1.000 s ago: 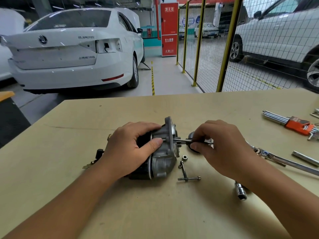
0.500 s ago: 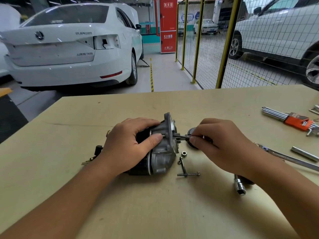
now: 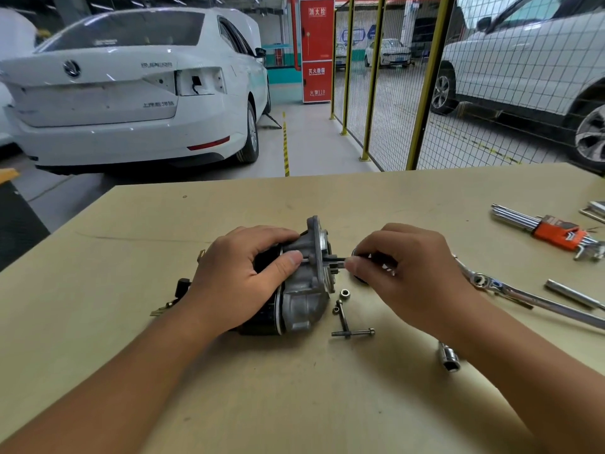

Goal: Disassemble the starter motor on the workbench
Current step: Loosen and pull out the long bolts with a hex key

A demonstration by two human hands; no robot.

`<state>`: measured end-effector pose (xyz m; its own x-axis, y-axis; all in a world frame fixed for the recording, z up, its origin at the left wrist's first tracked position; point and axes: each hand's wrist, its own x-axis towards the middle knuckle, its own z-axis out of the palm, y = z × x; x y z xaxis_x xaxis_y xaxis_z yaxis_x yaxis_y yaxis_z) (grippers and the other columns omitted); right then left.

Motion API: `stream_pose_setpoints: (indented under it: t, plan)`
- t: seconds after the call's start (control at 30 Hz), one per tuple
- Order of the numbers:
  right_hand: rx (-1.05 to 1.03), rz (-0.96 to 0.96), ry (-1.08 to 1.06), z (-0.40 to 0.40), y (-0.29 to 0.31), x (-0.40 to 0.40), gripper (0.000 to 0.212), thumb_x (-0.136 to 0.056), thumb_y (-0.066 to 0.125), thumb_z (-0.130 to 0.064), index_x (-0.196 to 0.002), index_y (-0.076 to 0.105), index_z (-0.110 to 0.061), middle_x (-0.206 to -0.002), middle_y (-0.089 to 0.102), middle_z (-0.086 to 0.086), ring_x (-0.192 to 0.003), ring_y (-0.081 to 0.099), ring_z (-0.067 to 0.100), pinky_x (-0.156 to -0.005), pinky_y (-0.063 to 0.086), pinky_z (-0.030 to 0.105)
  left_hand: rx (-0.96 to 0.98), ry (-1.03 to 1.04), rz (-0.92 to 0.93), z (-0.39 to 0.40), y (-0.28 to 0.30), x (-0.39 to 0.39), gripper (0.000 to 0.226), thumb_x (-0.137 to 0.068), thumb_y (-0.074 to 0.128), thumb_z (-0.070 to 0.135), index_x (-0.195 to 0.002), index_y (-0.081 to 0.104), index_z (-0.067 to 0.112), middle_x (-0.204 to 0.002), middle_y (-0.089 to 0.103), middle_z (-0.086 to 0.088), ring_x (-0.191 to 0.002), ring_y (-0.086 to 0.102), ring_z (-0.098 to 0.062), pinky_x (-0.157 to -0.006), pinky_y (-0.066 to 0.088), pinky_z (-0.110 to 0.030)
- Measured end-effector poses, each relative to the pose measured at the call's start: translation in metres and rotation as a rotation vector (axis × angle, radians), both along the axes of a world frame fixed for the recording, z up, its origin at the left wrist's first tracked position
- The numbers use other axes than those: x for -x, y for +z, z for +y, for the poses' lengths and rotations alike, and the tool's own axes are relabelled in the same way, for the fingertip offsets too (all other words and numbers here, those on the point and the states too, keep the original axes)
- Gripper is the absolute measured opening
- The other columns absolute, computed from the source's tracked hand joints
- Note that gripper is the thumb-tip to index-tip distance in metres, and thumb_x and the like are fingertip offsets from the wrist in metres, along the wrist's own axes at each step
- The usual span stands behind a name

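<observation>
The starter motor (image 3: 294, 290) is clasped by the left hand (image 3: 239, 280), while a long bolt (image 3: 334, 258) is pinched in the right hand's (image 3: 409, 273) grip, seemingly in withdrawal from the housing. A straight pull away from the housing is called for next, then setting down beside the loose bolts (image 3: 352, 332) just below that grip.

- A red cabinet (image 3: 317, 49) beyond the counter's far edge is showing white Chinese characters "消火栓" at its top, "灭火器箱" lower down, and "火警119" near its base.
- A white car (image 3: 131, 90) is bearing a round badge on its boot lid; its other lettering is staying too blurred to read.
</observation>
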<state>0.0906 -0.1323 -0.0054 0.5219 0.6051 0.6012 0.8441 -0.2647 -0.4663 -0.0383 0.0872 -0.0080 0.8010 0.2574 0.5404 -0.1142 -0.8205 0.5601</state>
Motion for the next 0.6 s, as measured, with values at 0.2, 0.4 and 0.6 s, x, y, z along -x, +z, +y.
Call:
stream_pose_setpoints:
  t: [0.2,0.4,0.6]
  plan:
    - [0.053,0.026,-0.048,0.006,-0.002,0.001,0.014,-0.094,0.069,-0.02,-0.082,0.075,-0.014,-0.077,0.055,-0.006,-0.07,0.053,0.009,-0.064,0.036,0.011,0.021,-0.002,-0.013,0.003,-0.003,-0.002,0.036,-0.089,0.067,0.047,-0.119,0.078,0.03,-0.114,0.074,0.023,-0.112,0.067,-0.006,-0.098,0.055,-0.045]
    - [0.106,-0.146,-0.091,0.002,0.005,0.003,0.01,-0.088,0.075,-0.031,-0.082,0.074,-0.023,-0.082,0.062,-0.012,-0.08,0.051,0.019,-0.073,0.047,0.041,-0.007,-0.005,-0.005,0.001,-0.001,-0.001,0.038,-0.086,0.071,0.041,-0.12,0.078,0.026,-0.114,0.075,0.017,-0.11,0.069,-0.007,-0.098,0.055,-0.043]
    - [0.125,-0.069,-0.047,0.001,0.008,0.004,0.012,-0.086,0.078,-0.03,-0.081,0.072,-0.021,-0.079,0.06,-0.013,-0.071,0.057,0.015,-0.066,0.05,0.036,-0.027,0.03,0.015,-0.005,0.004,0.0,0.037,-0.088,0.067,0.043,-0.118,0.078,0.026,-0.113,0.075,0.016,-0.109,0.068,-0.009,-0.098,0.054,-0.042]
